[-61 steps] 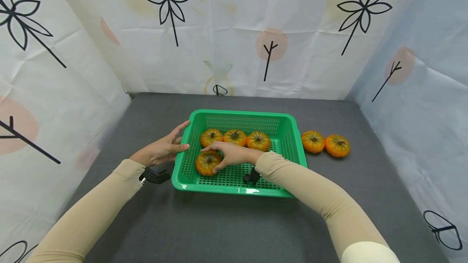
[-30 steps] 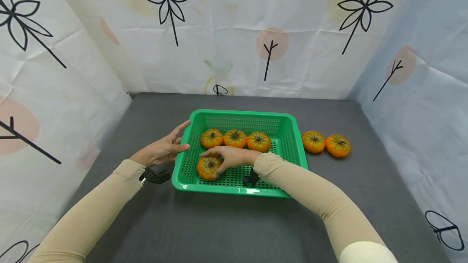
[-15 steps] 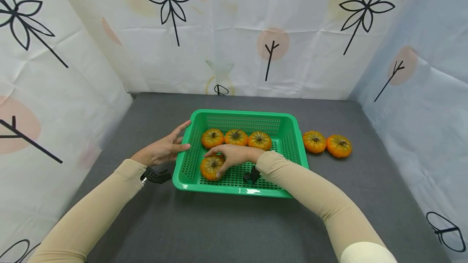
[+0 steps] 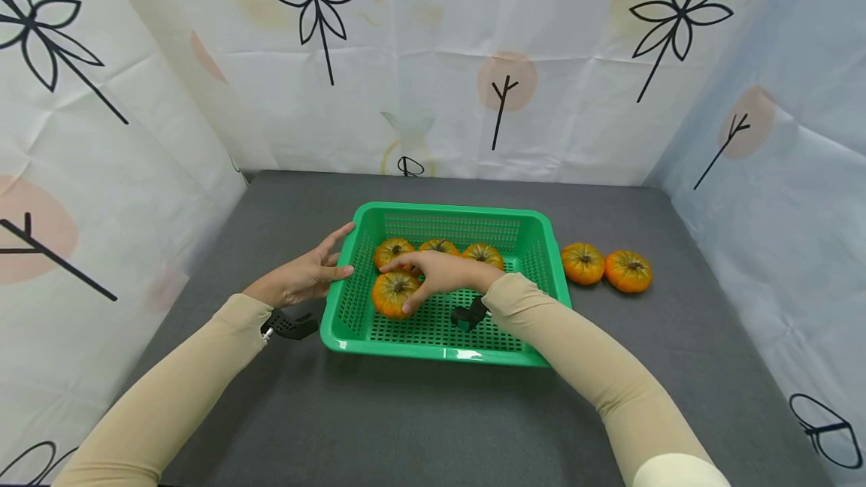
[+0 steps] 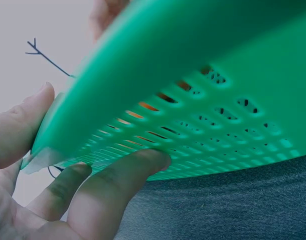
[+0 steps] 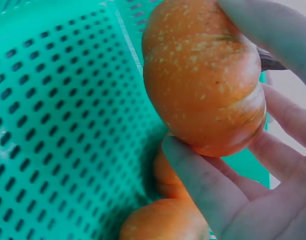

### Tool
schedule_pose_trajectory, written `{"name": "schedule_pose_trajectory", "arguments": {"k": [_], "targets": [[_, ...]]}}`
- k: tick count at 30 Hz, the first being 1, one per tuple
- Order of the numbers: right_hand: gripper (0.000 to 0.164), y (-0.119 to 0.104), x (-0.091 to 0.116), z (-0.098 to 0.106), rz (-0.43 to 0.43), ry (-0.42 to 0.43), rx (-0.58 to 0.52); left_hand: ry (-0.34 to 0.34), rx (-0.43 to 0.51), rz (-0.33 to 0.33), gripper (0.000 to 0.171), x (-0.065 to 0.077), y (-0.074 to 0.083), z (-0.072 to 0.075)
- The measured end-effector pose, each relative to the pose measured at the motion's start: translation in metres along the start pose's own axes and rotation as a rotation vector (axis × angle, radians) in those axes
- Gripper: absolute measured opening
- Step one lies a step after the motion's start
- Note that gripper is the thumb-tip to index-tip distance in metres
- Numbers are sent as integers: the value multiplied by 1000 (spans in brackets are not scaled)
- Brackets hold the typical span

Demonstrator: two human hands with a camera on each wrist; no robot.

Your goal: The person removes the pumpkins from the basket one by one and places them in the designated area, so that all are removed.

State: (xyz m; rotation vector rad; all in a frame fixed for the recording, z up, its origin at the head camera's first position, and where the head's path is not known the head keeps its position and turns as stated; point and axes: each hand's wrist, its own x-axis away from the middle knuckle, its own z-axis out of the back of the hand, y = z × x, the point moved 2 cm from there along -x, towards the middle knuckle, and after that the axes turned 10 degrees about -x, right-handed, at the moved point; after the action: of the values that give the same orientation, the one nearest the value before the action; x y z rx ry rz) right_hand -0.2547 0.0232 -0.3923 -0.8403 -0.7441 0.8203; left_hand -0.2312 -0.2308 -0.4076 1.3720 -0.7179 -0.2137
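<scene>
A small orange pumpkin (image 4: 392, 295) is pinched between the thumb and fingers of my right hand (image 4: 443, 275). In the right wrist view this pumpkin (image 6: 203, 80) hangs above the perforated basket floor, its dark stem facing the palm. Behind it, a row of three more pumpkins stands along the basket's back, partly covered by the hand. My left hand (image 4: 304, 276) holds the left end of the green plastic basket (image 4: 440, 354). In the left wrist view the thumb lies at the rim and the fingers (image 5: 113, 185) press the slotted outer wall.
Two pumpkins sit side by side on the grey table (image 4: 433, 427), just right of the basket: a nearer-to-basket pumpkin (image 4: 582, 263) and an outer pumpkin (image 4: 628, 271). White printed cloth walls (image 4: 433, 58) enclose the back and both sides.
The pumpkin in my right hand shifted down, then slightly right, and has now risen off the basket floor. The left hand and basket stay in place.
</scene>
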Motion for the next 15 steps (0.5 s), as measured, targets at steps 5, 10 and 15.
{"name": "schedule_pose_trajectory", "arguments": {"k": [5,10,15], "targets": [[77,-6,5,8,22,60,-27,-7,-8,-5,94,0,1,0],[76,-11,12,14,4,110,-98,-8,-4,-4,94,-1,0,0],[75,-19,22,20,-15,145,-142,-15,6,-3,93,-1,0,0]]}}
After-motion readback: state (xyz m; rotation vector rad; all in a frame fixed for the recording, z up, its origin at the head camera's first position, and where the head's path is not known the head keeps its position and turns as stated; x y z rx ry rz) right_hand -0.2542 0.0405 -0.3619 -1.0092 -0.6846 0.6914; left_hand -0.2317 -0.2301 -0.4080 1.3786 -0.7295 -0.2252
